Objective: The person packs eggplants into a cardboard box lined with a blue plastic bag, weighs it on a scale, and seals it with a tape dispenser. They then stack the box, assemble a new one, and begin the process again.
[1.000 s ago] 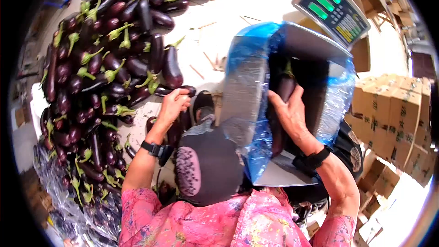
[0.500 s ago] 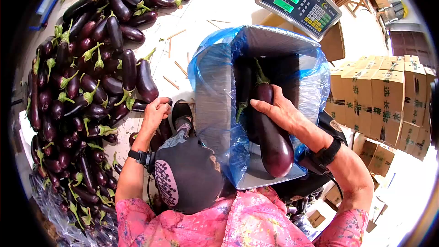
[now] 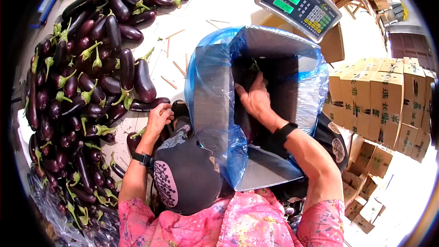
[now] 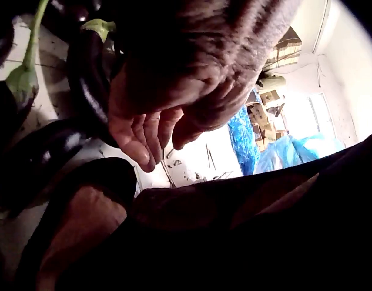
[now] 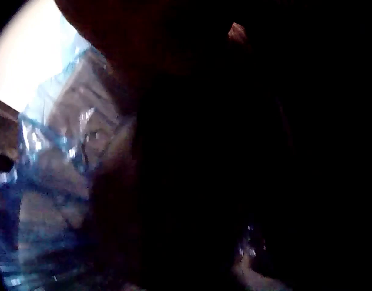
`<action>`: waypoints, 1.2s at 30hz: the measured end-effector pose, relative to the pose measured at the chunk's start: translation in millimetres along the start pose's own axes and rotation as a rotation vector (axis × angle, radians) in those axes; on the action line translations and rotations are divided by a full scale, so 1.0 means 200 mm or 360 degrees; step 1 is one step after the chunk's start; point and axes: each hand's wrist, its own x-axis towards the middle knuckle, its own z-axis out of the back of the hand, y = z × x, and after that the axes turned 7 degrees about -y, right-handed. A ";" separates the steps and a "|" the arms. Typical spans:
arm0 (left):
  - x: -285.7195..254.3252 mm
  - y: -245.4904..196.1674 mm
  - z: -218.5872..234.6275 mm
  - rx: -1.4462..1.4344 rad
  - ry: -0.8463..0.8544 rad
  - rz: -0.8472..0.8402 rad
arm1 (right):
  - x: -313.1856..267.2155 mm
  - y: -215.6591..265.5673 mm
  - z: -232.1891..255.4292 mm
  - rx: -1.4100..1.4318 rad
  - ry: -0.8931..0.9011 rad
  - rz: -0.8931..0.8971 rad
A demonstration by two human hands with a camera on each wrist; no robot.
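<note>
In the head view my right hand (image 3: 257, 100) is down inside a box lined with blue plastic (image 3: 209, 105), thumb and fingers spread around a dark eggplant (image 3: 248, 126) whose green stem (image 3: 254, 66) shows beyond the fingertips. Shadow hides most of this eggplant, and the right wrist view is too dark to show the grip. My left hand (image 3: 158, 118) hangs beside the box, near an eggplant (image 3: 145, 105) at the pile's edge. The left wrist view shows that hand (image 4: 174, 85) with loosely bent fingers and nothing held, beside an eggplant (image 4: 89, 76).
A large pile of eggplants (image 3: 93, 71) covers the left side. Beyond the box stands a scale display (image 3: 297, 4) with lit green digits. Stacked cartons (image 3: 382, 100) are at the right, and clear plastic (image 3: 50, 210) lies at the lower left.
My right hand, with the eggplant, has moved left and deeper into the box since half a second ago. My left hand has barely moved. The view shifted between the two earlier frames.
</note>
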 end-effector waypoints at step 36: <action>-0.03 -0.80 0.39 0.0306 -0.0325 -0.0768 | 0.15 0.01 0.16 0.0320 0.0147 0.0633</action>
